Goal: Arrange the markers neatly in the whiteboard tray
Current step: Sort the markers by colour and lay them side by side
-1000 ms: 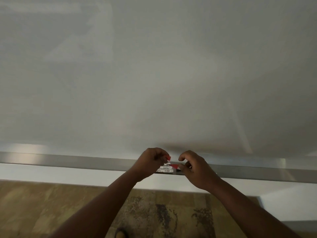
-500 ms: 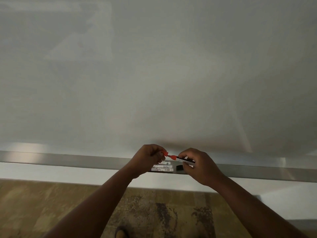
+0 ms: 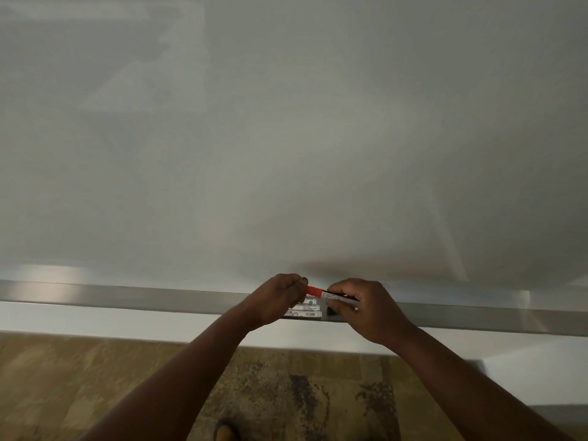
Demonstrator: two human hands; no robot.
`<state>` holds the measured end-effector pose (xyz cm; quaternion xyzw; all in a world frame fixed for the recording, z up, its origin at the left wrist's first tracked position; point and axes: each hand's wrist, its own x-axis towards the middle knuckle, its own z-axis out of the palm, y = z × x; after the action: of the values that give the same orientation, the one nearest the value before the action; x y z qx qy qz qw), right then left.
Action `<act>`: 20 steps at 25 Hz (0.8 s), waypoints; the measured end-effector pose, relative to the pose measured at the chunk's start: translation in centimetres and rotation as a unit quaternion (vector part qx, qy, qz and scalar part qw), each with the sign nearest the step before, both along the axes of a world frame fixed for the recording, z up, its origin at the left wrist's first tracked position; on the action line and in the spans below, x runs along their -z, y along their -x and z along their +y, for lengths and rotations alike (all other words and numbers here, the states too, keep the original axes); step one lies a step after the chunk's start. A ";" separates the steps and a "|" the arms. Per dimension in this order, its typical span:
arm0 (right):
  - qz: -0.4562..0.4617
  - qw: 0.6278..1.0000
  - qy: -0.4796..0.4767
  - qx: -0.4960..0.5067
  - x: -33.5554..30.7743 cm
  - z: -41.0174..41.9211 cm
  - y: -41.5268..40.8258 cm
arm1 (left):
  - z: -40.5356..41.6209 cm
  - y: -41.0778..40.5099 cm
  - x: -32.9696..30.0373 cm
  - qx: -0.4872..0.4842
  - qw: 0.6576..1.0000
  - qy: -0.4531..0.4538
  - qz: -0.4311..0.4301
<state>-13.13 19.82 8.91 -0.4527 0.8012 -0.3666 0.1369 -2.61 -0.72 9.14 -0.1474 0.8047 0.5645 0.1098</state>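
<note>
A red-capped marker [image 3: 321,293] with a white barrel is held level just above the grey whiteboard tray [image 3: 127,297]. My left hand [image 3: 276,300] pinches its red cap end. My right hand [image 3: 362,305] grips its barrel. Beneath the hands, two white-labelled markers [image 3: 305,310] lie side by side in the tray, partly hidden by my left hand. A black cap end [image 3: 331,310] shows just right of them, under my right hand.
The big whiteboard [image 3: 286,138] fills the view above the tray. A white wall strip runs below it, then patterned brown carpet [image 3: 95,377]. A shoe tip [image 3: 226,431] shows at the bottom.
The red-capped marker has been lifted out of the tray and now hangs between both hands, which rose slightly. The markers lying in the tray have become visible.
</note>
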 end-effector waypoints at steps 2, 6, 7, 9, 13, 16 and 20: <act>0.026 1.000 -0.007 0.002 0.2 -0.2 0.1 | 0.2 0.0 0.2 0.001 1.000 0.015 -0.001; 0.039 0.999 0.008 0.018 0.4 -0.5 -0.3 | 0.6 0.3 0.2 -0.014 1.000 0.023 0.016; 0.040 0.999 0.012 0.022 0.5 -0.6 -0.5 | 0.7 0.3 0.2 -0.017 0.999 0.026 0.019; 0.042 0.999 0.022 0.027 0.4 -0.8 -0.5 | 1.0 0.5 0.2 -0.028 0.999 0.026 0.030; 0.037 0.998 0.028 0.030 0.7 -0.9 -0.4 | 1.1 0.8 0.0 -0.023 0.999 0.032 0.025; 0.015 1.000 0.009 0.003 1.3 -0.4 -0.5 | 0.7 0.5 0.4 0.019 0.999 0.044 0.013; -0.024 0.998 -0.057 -0.010 2.6 0.1 0.3 | 0.2 0.2 2.1 0.024 0.999 0.044 -0.013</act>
<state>-13.44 19.89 6.32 -0.4429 0.8129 -0.3296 0.1853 -2.78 -0.47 7.01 -0.1400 0.8305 0.5240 0.1270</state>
